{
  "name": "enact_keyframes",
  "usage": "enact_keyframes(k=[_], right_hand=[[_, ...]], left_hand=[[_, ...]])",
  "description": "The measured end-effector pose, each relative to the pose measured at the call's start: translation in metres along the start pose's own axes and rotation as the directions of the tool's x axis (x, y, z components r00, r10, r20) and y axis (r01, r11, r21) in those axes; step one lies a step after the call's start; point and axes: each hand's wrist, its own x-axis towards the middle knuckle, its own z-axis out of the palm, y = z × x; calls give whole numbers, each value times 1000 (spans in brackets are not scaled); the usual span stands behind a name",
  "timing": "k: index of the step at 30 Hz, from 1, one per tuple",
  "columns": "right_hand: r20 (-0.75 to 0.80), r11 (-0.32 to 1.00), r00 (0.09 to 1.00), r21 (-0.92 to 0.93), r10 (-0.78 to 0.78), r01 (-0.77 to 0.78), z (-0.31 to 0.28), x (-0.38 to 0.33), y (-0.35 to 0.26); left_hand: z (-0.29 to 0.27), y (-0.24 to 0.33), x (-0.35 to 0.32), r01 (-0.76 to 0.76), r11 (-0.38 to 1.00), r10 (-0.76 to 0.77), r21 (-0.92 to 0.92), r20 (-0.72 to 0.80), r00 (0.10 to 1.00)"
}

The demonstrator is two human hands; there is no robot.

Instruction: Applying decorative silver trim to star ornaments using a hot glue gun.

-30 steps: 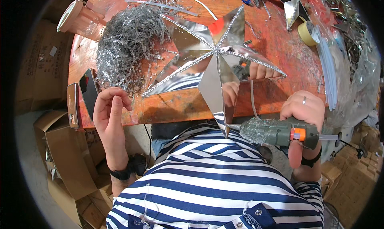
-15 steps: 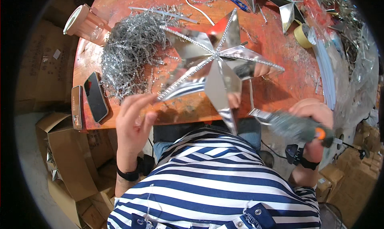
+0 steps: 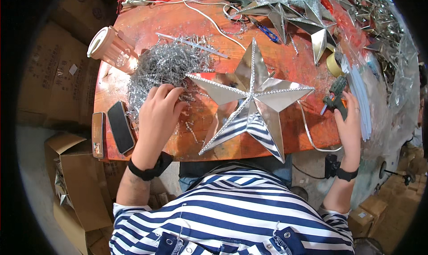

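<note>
A shiny silver five-pointed star (image 3: 267, 96), its ridges trimmed with silver tinsel cord, lies on the table in front of me, touched by neither hand. My left hand (image 3: 161, 105) is at the near right edge of a tangled heap of silver tinsel (image 3: 154, 70). Its fingers are bent, with the thumb apart from them; no held strand is visible. On the right, my right hand (image 3: 350, 119) has its fingers around the handle of a dark green hot glue gun (image 3: 335, 94), low over the table. A white cord (image 3: 307, 130) loops beside the gun.
At the left are a lidded cup (image 3: 111, 50), a phone (image 3: 120, 128) and a flat brown case (image 3: 98, 134). Several silver stars (image 3: 278, 14), blue-handled scissors (image 3: 268, 34), tape (image 3: 334, 64) and glue sticks (image 3: 359, 99) lie to the far right. An open carton (image 3: 84, 179) stands below left.
My left hand has left the star's tip and moved up to the tinsel. My right hand has carried the glue gun up onto the table's right side. The star now rests on the table, slightly turned.
</note>
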Motion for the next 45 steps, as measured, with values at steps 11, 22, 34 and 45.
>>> enact_keyframes(k=[11,22,34,45], right_hand=[[-264,946,951,315,159,-70,-41,-13,-18],[-485,917,874,361,31,168,-96,-11,-61],[-213,-87,909,977,-359,195,-106,45,-210],[475,437,858,826,-198,-356,-82,-14,-160]], left_hand=[[-51,-36,43,129,955,-75,-267,205,976],[-218,-57,148,-76,692,-70,-718,-172,983],[-178,99,123,255,293,401,-921,361,842],[-114,85,112,-83,696,568,-713,476,671]])
